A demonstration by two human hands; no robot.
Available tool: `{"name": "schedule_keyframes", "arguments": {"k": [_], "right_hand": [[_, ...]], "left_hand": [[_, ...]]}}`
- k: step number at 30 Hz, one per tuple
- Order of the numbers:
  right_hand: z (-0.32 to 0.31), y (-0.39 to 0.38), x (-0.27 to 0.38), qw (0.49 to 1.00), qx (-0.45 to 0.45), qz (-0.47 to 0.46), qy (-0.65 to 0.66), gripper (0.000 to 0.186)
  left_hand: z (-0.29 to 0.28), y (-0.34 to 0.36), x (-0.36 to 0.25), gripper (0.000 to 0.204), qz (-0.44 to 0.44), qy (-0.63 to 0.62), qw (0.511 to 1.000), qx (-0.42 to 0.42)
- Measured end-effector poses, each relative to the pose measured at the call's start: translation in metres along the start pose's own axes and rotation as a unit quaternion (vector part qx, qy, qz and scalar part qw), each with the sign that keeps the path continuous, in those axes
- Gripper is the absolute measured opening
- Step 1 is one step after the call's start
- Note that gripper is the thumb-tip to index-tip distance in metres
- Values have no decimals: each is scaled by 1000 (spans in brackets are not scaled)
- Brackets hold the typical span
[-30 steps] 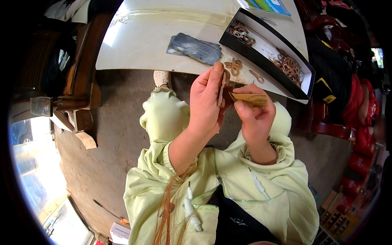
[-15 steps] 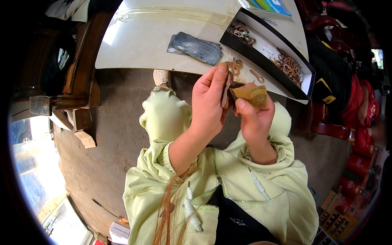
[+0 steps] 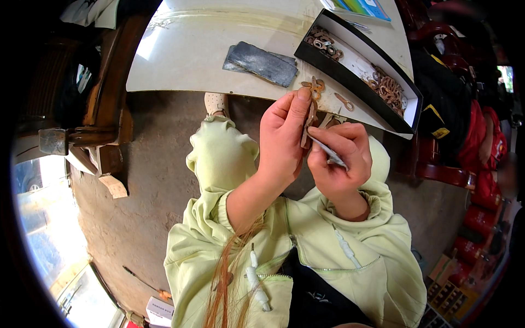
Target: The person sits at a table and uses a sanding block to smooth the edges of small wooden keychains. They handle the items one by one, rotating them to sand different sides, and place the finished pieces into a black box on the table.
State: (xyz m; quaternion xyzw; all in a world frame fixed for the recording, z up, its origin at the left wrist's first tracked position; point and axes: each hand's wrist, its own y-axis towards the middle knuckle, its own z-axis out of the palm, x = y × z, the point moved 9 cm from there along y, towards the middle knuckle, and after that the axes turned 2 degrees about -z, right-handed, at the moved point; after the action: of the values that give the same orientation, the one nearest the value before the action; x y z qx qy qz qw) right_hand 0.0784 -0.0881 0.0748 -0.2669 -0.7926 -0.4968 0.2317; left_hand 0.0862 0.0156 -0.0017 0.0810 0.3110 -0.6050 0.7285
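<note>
My left hand pinches a rusty, elongated metal piece between thumb and fingers, upright just off the table's near edge. In my right hand is a folded piece of sandpaper, its grey side showing, held close against the lower part of the metal piece. Whether the two touch is hard to see. On the table beyond lie a few rusty ring-ended pieces and a single ring-ended piece.
A long black box with a white inside holds several rusty metal parts at the table's right. Two dark grey flat sheets overlap on the white table. A wooden bench stands at left.
My right hand has turned over, so the sandpaper's yellowish back no longer shows and its grey side does. The left hand still grips the metal piece, nearly in place.
</note>
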Motion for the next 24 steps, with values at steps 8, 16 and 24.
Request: {"name": "schedule_keyframes", "arguments": {"k": [8, 16, 24], "right_hand": [[2, 0, 13, 997, 11, -54, -53, 51], [2, 0, 14, 997, 4, -48, -60, 57], [4, -2, 11, 998, 18, -35, -54, 58]], "left_hand": [[-3, -1, -4, 31, 38, 47, 998, -19], [-2, -1, -1, 33, 33, 2, 999, -34], [-1, -1, -5, 33, 23, 15, 999, -36]]}}
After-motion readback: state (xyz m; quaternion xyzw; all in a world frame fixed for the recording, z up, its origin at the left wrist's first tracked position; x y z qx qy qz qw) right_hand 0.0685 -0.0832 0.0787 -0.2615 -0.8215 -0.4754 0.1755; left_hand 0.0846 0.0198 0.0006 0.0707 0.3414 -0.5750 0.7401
